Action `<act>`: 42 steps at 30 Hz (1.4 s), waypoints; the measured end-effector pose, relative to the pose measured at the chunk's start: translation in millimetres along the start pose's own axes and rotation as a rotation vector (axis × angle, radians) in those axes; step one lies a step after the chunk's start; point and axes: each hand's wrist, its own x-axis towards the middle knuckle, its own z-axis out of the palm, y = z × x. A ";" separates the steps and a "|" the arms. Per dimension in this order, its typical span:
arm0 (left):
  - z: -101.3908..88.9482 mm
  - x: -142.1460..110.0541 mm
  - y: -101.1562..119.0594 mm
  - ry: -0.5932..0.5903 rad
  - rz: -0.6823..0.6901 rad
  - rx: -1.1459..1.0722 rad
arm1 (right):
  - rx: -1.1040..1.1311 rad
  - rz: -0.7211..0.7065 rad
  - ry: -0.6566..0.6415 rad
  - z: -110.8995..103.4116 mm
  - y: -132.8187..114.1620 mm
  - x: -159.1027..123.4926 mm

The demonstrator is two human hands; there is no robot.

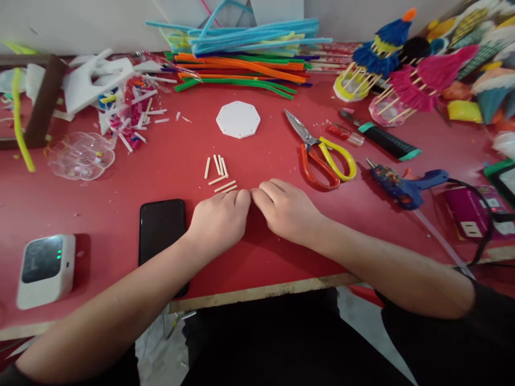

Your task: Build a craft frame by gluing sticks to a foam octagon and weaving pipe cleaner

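My left hand (pixel 222 217) and my right hand (pixel 284 209) are both closed, thumbs nearly meeting above the red tabletop. Whatever their fingers grip, if anything, is hidden from me. Several short wooden sticks (pixel 218 166) lie just beyond my left hand, the nearest almost at its knuckles. Farther back rests a white octagonal plate (pixel 238 119) with small holes near its rim. Scissors (pixel 317 153) with one red and one yellow handle lie partly spread, beyond my right hand. A black phone (pixel 161 228) is partly under my left forearm.
Pipe cleaners (pixel 249 64) are piled at the back. Scraps (pixel 131 110) and a clear plastic tray (pixel 82 155) lie left, above a white device (pixel 47 271). To the right are a utility knife (pixel 390 140), a blue glue gun (pixel 406 185) with its cord, and stick-legged craft figures (pixel 422 80).
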 end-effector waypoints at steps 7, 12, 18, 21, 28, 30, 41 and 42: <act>-3.3 -0.4 3.0 -0.176 -0.031 0.037 | 0.106 0.068 -0.080 4.4 -2.8 -1.5; -4.1 5.6 1.1 -0.178 -0.087 0.014 | 0.114 0.115 -0.114 5.4 -14.6 -2.0; -1.3 3.8 -14.6 0.082 -0.128 -0.301 | 0.217 0.096 0.020 0.2 -4.7 1.4; 1.9 2.0 -23.4 0.253 -0.045 -0.630 | 0.193 0.270 0.102 -11.9 31.2 2.6; 8.0 6.0 -28.7 0.448 0.084 -0.603 | -0.112 0.690 -0.092 -20.2 98.1 -8.0; 11.5 5.7 -30.7 0.462 0.076 -0.518 | -0.119 0.664 -0.136 -14.7 92.9 -7.0; 12.9 3.3 -38.0 0.363 -0.010 -0.298 | 0.092 0.566 0.060 -20.2 85.5 1.9; 12.8 3.7 -37.4 0.353 -0.021 -0.289 | 0.049 0.601 0.091 -22.2 97.6 2.3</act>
